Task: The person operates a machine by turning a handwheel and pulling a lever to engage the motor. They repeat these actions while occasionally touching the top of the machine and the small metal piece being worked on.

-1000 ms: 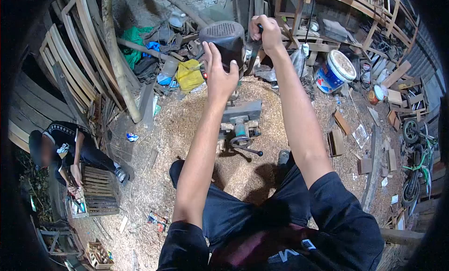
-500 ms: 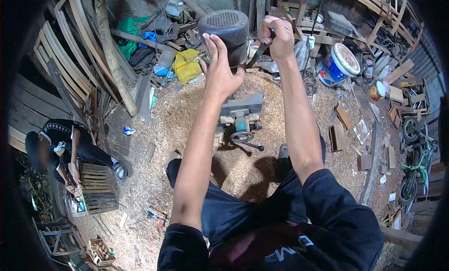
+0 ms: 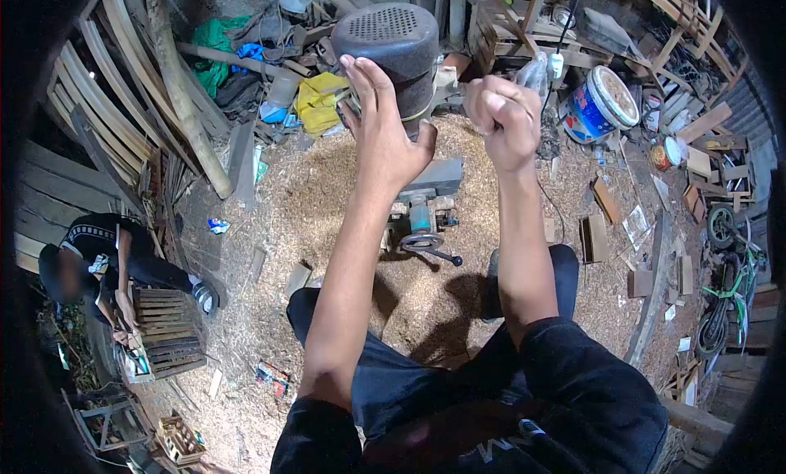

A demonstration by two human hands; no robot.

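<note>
A dark, rounded housing (image 3: 385, 52) with a perforated end is seen at the far centre of the scene, raised above the floor, with its holes turned upward. Its near side is overlapped by the left grip (image 3: 390, 142), whose fingers are laid along the housing's left side and whose thumb is spread toward the right below it; whether it is firmly grasped cannot be told. Just to the right of the housing, the right grip (image 3: 508, 122) is held clenched, fingers curled in; whether anything is enclosed cannot be told. Nearer than the housing, between the two forearms, a grey metal block (image 3: 436, 177) is seen, with a handwheel (image 3: 421, 243) and its black-knobbed crank on the near side. The floor (image 3: 286, 204) around it is covered with wood shavings. To the far left of the housing, a yellow cloth (image 3: 319, 106) and a green sheet (image 3: 211, 60) are heaped among scrap, beside a leaning pole (image 3: 184, 97) and curved wooden frames (image 3: 102, 118). On the far right, a white-and-blue bucket (image 3: 596, 107) is seen tilted. At the left, a slatted wooden piece (image 3: 169, 331) is placed beside another person (image 3: 115, 249).
</note>
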